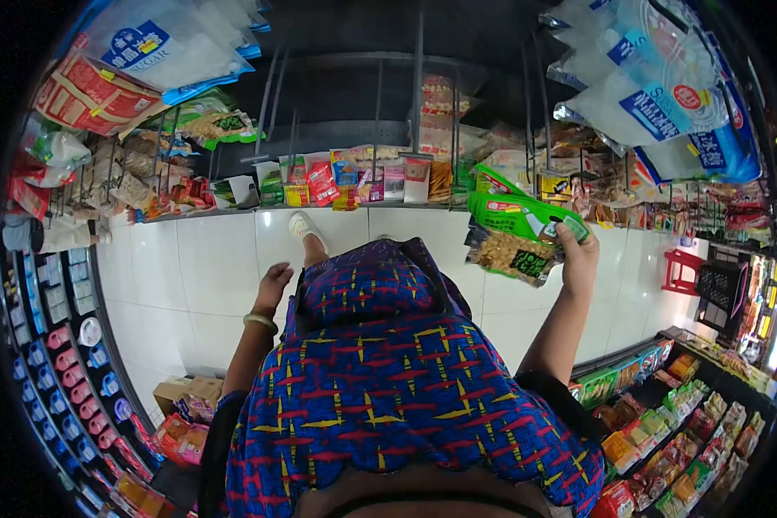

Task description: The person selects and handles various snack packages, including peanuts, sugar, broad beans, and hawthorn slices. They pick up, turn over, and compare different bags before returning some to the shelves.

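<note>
My right hand point(580, 252) pinches the upper right corner of a green bag of dried food point(518, 237). A clear window in the bag shows light brown pieces, and its exact contents I cannot make out. The bag is in front of the hanging shelf goods, above the floor, and another green packet point(496, 175) shows just behind it. My left hand point(273, 287) hangs low beside my patterned apron point(388, 363), with fingers loosely bent and nothing visible in them. A bangle point(260, 320) circles that wrist.
Ahead is a dark rack with metal hooks point(419, 78) and small packets point(322, 183). Large sugar bags point(675, 108) hang at the upper right. Bottles line the left shelf point(69, 371). A cardboard box point(177, 393), a red stool point(682, 270) and snack shelves point(665, 432) stand around.
</note>
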Tool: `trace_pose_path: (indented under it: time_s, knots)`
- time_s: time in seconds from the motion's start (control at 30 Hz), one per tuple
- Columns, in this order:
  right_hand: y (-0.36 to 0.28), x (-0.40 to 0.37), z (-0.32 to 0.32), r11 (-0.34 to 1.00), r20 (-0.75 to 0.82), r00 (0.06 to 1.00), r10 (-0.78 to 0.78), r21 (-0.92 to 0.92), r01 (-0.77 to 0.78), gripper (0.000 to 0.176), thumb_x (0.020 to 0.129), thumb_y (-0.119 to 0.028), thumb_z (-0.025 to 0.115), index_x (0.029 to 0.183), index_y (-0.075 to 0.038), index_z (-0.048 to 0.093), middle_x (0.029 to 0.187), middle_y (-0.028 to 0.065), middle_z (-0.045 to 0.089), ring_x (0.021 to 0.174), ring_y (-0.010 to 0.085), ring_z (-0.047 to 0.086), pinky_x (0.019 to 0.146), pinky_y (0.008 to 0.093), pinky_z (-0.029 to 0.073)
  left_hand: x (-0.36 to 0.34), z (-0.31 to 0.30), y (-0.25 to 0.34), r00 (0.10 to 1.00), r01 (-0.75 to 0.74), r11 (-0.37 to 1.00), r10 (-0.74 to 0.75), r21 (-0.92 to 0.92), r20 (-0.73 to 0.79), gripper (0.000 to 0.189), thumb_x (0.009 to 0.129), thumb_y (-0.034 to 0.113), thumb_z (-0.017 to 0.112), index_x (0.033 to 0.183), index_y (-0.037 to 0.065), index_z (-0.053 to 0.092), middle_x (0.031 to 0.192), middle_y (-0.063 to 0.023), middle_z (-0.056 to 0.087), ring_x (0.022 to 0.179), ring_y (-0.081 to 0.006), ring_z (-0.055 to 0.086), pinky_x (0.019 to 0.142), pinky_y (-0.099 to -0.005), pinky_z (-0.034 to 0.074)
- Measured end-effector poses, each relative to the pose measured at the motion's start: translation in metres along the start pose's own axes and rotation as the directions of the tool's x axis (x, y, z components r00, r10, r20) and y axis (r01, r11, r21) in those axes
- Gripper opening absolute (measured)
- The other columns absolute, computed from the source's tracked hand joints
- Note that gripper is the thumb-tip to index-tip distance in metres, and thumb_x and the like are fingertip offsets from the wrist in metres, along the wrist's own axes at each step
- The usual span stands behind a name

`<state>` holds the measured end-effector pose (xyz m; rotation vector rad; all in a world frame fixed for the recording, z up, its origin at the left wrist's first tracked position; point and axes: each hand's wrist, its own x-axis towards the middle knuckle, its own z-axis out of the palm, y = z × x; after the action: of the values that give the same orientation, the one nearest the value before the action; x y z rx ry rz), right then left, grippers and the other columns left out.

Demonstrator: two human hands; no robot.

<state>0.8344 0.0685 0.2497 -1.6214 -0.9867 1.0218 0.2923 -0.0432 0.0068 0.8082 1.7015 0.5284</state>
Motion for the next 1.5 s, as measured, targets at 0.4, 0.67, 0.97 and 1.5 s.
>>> trace_pose_path:
  time_s: [0.4, 0.67, 0.97, 1.5]
  knots:
    - [-0.008, -0.004, 0.073, 0.968, 0.482, 0.852, -0.204, 0.231, 0.101, 0.013, 0.076, -0.01, 0.066, 0.073, -0.001, 0.056, 0.069, -0.002, 0.048, 0.063, 0.0068, 0.041, 0.057, 0.0222, 0.033, -0.063, 0.101, 0.294, 0.563, -0.817, 0.573, 0.772, 0.061, 0.294, 0.061, 0.079, 0.014, 0.063, 0.132, 0.008, 0.035, 0.132, -0.0139, 0.041, 0.123, -0.0242, 0.038, 0.101, -0.0328, 0.03]
    - [-0.029, 0.007, 0.106, 0.939, 0.411, 0.893, -0.183, 0.343, 0.034, 0.023, 0.078, -0.01, 0.065, 0.095, 0.004, 0.061, 0.089, 0.0063, 0.063, 0.079, 0.0108, 0.056, 0.072, 0.0233, 0.043, -0.088, 0.095, 0.301, 0.679, -0.66, 0.661, 0.728, -0.357, 0.094, 0.016, 0.081, 0.005, 0.06, 0.097, 0.002, 0.061, 0.093, -0.007, 0.058, 0.085, -0.016, 0.054, 0.076, -0.0277, 0.042]
    - [-0.023, -0.005, 0.103, 0.942, 0.3, 0.945, -0.127, 0.335, 0.02, 0.021, 0.079, -0.007, 0.063, 0.098, 0.003, 0.06, 0.088, 0.0044, 0.062, 0.077, 0.0107, 0.056, 0.072, 0.0237, 0.044, -0.093, 0.053, 0.263, 0.887, -0.361, 0.379, 0.42, -0.852, -0.189, 0.028, 0.092, 0.012, 0.047, 0.119, 0.008, 0.048, 0.11, -0.0023, 0.056, 0.094, -0.0097, 0.055, 0.079, -0.0251, 0.045]
    - [-0.026, -0.018, 0.112, 0.981, 0.304, 0.949, -0.083, 0.192, 0.025, 0.022, 0.079, -0.007, 0.062, 0.099, 0.003, 0.06, 0.089, 0.0042, 0.062, 0.08, 0.0103, 0.054, 0.074, 0.0239, 0.042, 0.019, -0.13, 0.229, 0.72, -0.687, 0.463, 0.329, -0.561, -0.61, 0.021, 0.086, 0.012, 0.056, 0.106, 0.004, 0.054, 0.097, -0.0041, 0.059, 0.086, -0.0129, 0.056, 0.076, -0.0283, 0.045]
